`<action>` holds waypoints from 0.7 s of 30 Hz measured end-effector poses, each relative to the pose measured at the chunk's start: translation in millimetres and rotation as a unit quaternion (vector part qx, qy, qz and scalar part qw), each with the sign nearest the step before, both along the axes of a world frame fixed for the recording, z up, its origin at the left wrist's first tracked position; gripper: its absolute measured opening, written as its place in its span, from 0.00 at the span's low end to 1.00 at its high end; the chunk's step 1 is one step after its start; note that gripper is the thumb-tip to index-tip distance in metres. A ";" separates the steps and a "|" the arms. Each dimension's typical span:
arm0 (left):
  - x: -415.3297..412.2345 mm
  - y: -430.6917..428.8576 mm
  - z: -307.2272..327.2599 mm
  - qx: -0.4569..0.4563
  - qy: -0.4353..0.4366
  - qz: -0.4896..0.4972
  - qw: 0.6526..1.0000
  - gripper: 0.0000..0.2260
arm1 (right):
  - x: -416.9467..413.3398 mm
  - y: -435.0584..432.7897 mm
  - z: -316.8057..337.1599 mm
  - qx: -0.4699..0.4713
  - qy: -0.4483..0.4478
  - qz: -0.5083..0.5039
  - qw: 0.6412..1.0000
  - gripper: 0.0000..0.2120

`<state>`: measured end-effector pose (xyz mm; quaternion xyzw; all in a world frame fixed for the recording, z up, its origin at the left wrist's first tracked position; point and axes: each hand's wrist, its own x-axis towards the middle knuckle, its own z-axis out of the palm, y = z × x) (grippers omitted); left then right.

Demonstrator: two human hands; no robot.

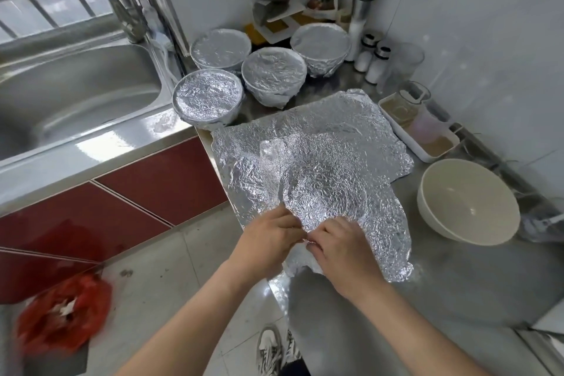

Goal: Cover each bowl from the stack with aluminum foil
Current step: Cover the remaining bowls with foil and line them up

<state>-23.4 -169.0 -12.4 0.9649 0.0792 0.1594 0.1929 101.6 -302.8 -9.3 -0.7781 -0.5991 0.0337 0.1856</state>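
A large crinkled sheet of aluminum foil (320,162) lies over a bowl on the steel counter (442,278), bulging in the middle; the bowl under it is hidden. My left hand (268,241) and my right hand (341,250) meet at the sheet's near edge, fingers curled on the foil and pressing it down around the rim. An uncovered white bowl (467,201) stands to the right. Several foil-covered bowls (210,101) sit at the back near the sink.
A steel sink (76,94) with a tap lies at the left. Shakers (375,65), a tall canister, a rack and a white tray (418,131) crowd the back right corner. A red bag (61,314) lies on the floor below.
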 end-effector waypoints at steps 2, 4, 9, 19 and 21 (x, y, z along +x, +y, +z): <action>-0.5 -1.3 -3.8 0.005 -0.009 -0.003 1.000 0.11 | -4.7 -0.2 -3.5 -0.008 -0.033 0.002 0.999 0.06; -0.2 -3.0 -6.2 0.001 -0.021 0.001 1.000 0.13 | -7.3 -0.3 -8.0 -0.006 -0.050 -0.006 0.999 0.06; 4.5 -2.2 -4.3 0.015 -0.052 0.009 0.999 0.12 | -6.4 3.4 -5.5 0.032 -0.073 -0.022 0.997 0.06; -7.9 2.7 -7.6 0.011 -0.041 0.018 0.999 0.05 | -2.0 2.2 -6.3 0.043 -0.045 0.009 0.998 0.06; -7.3 2.6 -5.5 0.012 -0.040 0.019 0.999 0.04 | 1.9 -1.9 -6.7 0.056 -0.044 0.011 0.997 0.07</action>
